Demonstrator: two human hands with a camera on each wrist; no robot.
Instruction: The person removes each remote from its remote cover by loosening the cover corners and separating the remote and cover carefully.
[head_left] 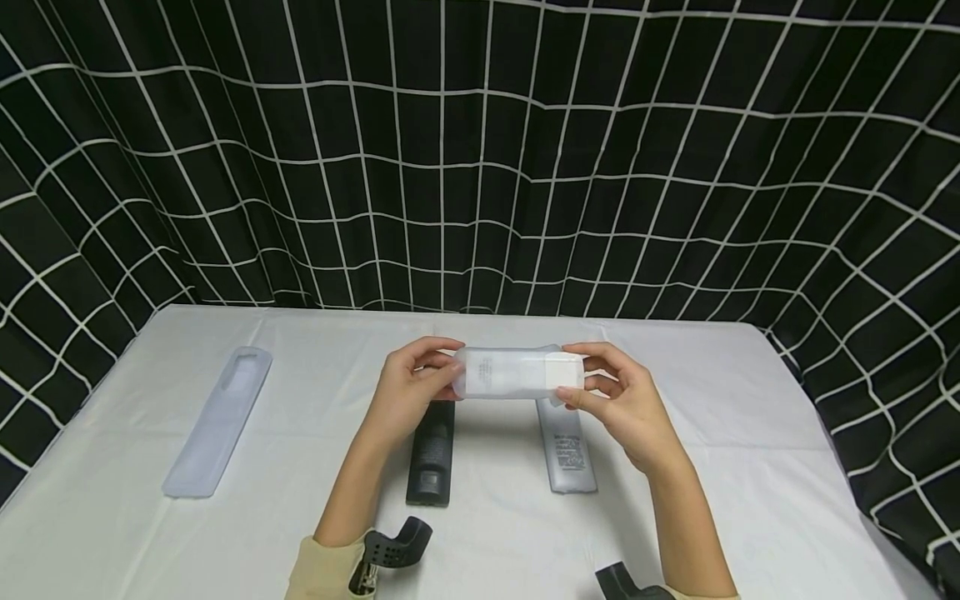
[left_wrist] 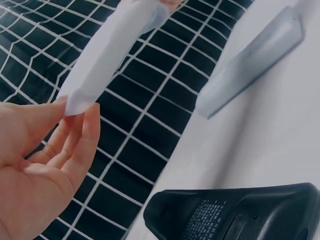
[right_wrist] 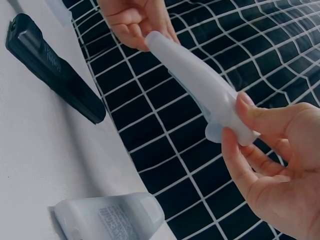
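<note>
Held up sideways between both hands is a white remote control [head_left: 564, 371] with a translucent silicone cover [head_left: 468, 373] around most of it. My left hand [head_left: 412, 385] pinches the covered left end between thumb and fingers. With thumb and fingertips, my right hand [head_left: 624, 396] grips the other end, where the cover's mouth flares and the white end of the remote sticks out. In the right wrist view, the cover's loose edge [right_wrist: 214, 132] bulges beside the right fingertips. Small print shows through the cover near the left hand.
Below the left hand, a black remote control [head_left: 431, 458] lies back side up on the white tablecloth [head_left: 322, 358]. A pale grey remote control [head_left: 567, 454] with printed text lies below the right hand. Far left is another translucent cover [head_left: 213, 433]. A black grid-patterned curtain [head_left: 465, 167] hangs behind.
</note>
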